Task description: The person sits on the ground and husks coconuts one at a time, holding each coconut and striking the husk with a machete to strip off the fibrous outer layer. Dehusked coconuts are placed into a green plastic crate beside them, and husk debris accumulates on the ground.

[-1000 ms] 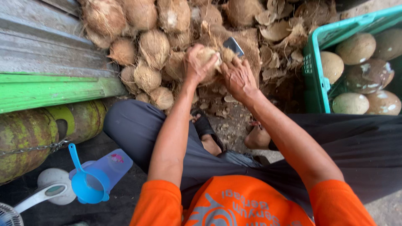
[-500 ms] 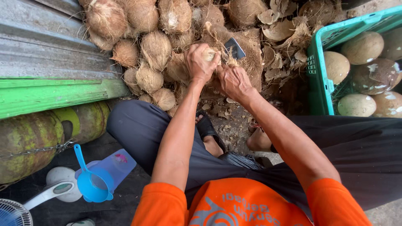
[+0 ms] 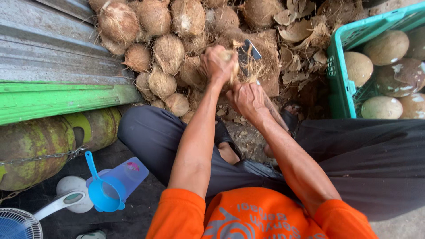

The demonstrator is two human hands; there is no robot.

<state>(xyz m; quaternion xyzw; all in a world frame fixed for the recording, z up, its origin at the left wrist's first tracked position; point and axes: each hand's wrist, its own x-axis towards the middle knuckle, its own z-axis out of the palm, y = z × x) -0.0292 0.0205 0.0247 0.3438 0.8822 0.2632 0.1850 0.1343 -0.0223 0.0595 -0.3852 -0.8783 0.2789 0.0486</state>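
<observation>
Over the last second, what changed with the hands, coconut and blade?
Little: the left hand still grips the husked coconut; the right hand has drawn slightly back toward the body, still working the blade. Coconut pile and green crate unchanged.

Coconut (image 3: 226,56) mostly hidden, perhaps, under left grip (image 3: 218,64).

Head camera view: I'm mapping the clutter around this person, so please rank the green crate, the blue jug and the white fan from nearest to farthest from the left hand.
From the left hand:
1. Green crate, off to the right, holding husked coconuts.
2. Blue jug, lower left, beside the person's knee.
3. White fan, bottom-left corner, beyond the jug.
</observation>
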